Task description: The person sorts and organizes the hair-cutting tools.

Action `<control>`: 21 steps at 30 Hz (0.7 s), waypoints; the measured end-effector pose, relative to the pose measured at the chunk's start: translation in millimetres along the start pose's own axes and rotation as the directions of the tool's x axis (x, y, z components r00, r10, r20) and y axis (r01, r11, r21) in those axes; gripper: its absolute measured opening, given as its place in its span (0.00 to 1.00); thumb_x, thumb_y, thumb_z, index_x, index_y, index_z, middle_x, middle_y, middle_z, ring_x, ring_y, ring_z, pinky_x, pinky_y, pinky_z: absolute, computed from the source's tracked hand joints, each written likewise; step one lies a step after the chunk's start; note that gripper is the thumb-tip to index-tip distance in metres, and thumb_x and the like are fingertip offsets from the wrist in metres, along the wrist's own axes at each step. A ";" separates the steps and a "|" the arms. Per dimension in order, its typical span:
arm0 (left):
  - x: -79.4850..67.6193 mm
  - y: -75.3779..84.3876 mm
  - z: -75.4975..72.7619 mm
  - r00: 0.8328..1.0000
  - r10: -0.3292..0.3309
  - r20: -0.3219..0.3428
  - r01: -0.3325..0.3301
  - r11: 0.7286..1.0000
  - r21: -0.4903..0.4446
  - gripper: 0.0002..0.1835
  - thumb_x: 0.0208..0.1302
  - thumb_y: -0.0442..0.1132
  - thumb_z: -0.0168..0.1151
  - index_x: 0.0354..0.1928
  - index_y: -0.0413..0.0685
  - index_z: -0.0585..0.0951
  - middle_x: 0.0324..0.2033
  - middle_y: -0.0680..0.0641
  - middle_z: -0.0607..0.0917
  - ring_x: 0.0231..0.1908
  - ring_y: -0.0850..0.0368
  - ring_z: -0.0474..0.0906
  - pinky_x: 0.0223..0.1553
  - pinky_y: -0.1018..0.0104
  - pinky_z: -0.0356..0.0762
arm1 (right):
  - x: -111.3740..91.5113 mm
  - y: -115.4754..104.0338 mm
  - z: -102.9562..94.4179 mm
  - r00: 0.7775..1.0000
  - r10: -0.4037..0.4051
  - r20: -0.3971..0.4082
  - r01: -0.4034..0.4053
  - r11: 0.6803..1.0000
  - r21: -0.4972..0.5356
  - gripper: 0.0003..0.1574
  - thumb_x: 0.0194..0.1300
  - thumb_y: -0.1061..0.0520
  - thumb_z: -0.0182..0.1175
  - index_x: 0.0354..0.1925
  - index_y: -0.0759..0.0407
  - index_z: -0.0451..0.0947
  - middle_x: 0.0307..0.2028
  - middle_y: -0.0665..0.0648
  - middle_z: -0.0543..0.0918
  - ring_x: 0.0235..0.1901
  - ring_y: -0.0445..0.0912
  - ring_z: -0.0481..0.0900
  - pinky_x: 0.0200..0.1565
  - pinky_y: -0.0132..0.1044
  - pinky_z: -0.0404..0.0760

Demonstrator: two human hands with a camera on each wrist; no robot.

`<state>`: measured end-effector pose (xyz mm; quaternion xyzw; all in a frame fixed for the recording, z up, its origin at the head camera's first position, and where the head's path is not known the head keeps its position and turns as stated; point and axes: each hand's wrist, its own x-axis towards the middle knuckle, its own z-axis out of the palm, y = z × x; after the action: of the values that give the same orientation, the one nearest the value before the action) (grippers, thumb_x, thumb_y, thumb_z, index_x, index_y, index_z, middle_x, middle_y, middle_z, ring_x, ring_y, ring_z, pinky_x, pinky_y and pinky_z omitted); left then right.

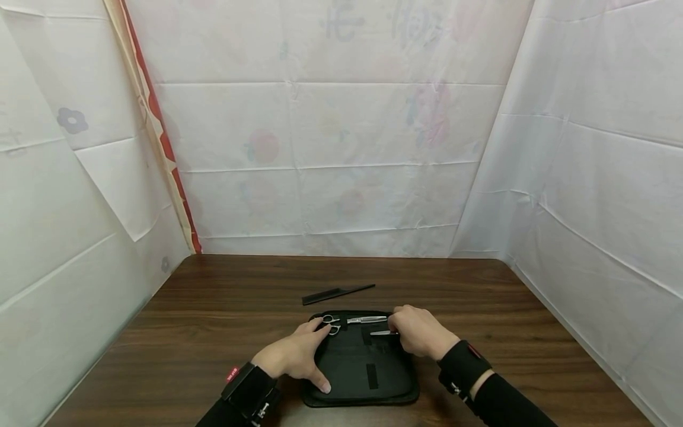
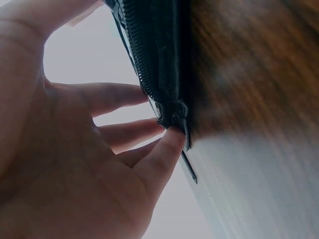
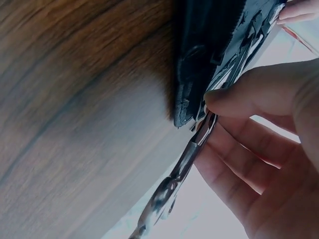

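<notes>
A black zip case [image 1: 349, 362] lies opened flat on the table. Along its far edge a pair of silver scissors [image 1: 368, 320] lies under an elastic strap, finger rings to the left. My left hand [image 1: 300, 352] rests spread over the case's left edge, fingertips by those rings; in the left wrist view its fingers reach straight to the zip edge. My right hand [image 1: 421, 332] pinches a second pair of scissors [image 3: 172, 186] at the case's far right. Their blade [image 1: 381, 333] points left in the case, by another strap. My fingers hide their middle.
A black tail comb [image 1: 331, 295] lies on the brown wooden table [image 1: 240, 284] just beyond the case. Another elastic strap [image 1: 372, 376] sits on the case's near part. White sheets [image 1: 331, 130] hang behind and on both sides.
</notes>
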<state>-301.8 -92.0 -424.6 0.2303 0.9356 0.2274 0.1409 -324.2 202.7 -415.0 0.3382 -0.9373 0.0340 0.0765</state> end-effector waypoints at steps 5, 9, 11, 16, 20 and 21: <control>0.1 0.4 0.7 1.000 -0.002 0.000 0.002 1.000 -0.002 0.63 0.39 0.53 0.87 0.76 0.39 0.63 0.77 0.36 0.54 0.76 0.34 0.50 0.66 0.36 0.63 | 1.7 -1.2 2.5 1.000 -0.007 -0.015 0.007 1.000 -0.004 0.15 0.62 0.74 0.62 0.32 0.55 0.86 0.31 0.52 0.78 0.34 0.49 0.80 0.32 0.38 0.79; 0.8 0.1 1.2 1.000 0.000 0.006 0.000 1.000 -0.005 0.63 0.40 0.53 0.87 0.76 0.40 0.63 0.78 0.36 0.54 0.76 0.34 0.49 0.67 0.35 0.63 | 2.9 -2.2 3.9 1.000 -0.017 -0.022 0.017 1.000 -0.004 0.15 0.62 0.74 0.62 0.32 0.55 0.86 0.31 0.52 0.79 0.34 0.49 0.80 0.31 0.38 0.79; 1.1 -0.1 1.2 1.000 -0.001 0.006 0.001 1.000 -0.005 0.62 0.40 0.53 0.87 0.76 0.40 0.63 0.78 0.36 0.54 0.76 0.34 0.50 0.67 0.35 0.63 | 3.3 -2.7 4.5 1.000 -0.020 -0.022 0.020 1.000 -0.001 0.15 0.63 0.74 0.61 0.33 0.55 0.86 0.31 0.52 0.79 0.34 0.49 0.80 0.31 0.38 0.79; 1.4 -0.3 1.0 1.000 -0.003 0.005 0.003 1.000 -0.002 0.62 0.40 0.53 0.87 0.76 0.40 0.63 0.77 0.36 0.54 0.76 0.34 0.50 0.67 0.36 0.63 | 3.8 -3.7 5.6 1.000 -0.021 -0.021 0.022 1.000 0.005 0.16 0.64 0.74 0.61 0.33 0.55 0.85 0.32 0.52 0.79 0.35 0.49 0.80 0.32 0.38 0.79; 1.0 -0.4 0.8 1.000 0.000 0.005 0.000 1.000 0.000 0.62 0.40 0.53 0.87 0.76 0.40 0.63 0.77 0.36 0.54 0.76 0.34 0.50 0.67 0.36 0.63 | 4.5 -4.4 6.7 1.000 -0.019 -0.021 0.019 1.000 0.013 0.16 0.63 0.74 0.61 0.32 0.54 0.85 0.32 0.52 0.79 0.35 0.49 0.80 0.31 0.37 0.78; 0.9 -0.4 0.8 1.000 0.000 0.004 0.000 1.000 -0.001 0.62 0.40 0.52 0.87 0.76 0.39 0.63 0.77 0.35 0.54 0.76 0.34 0.50 0.67 0.36 0.63 | 4.8 -4.4 7.2 1.000 -0.018 -0.021 0.018 1.000 0.017 0.16 0.63 0.74 0.61 0.32 0.54 0.85 0.32 0.53 0.80 0.34 0.49 0.79 0.31 0.37 0.78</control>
<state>-302.4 -91.5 -425.6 0.2310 0.9351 0.2275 0.1431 -325.9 195.4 -421.3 0.3470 -0.9331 0.0447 0.0837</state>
